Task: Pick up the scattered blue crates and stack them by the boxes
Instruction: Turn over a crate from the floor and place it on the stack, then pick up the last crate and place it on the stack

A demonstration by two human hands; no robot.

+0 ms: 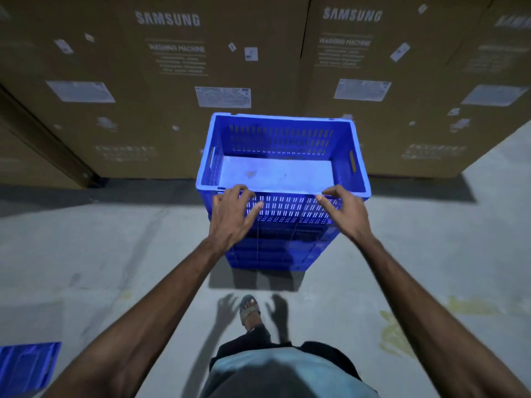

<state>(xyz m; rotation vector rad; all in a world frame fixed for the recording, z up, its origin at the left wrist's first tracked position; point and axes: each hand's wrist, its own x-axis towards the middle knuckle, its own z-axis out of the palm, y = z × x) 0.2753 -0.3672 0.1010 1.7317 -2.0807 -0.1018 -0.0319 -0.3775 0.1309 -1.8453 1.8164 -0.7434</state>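
Concrete warehouse floor: your top crate (283,170) sits on the blue stack (273,254) just in front of the Samsung boxes (172,81). It looks empty, so probably light, stiff plastic with slick walls. I'd grab the side handle slots (352,163) or hook the rim. Your left hand (232,216) and right hand (344,216) are open, fingers spread at its near wall, gripping nothing. Another crate (26,366) lies lower left.

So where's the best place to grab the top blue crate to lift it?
Take the top crate by the handle slots in its short end walls, left slot and right slot, coming in from both sides at once. It sits upright on the stack, so a slot each side should lift it level.
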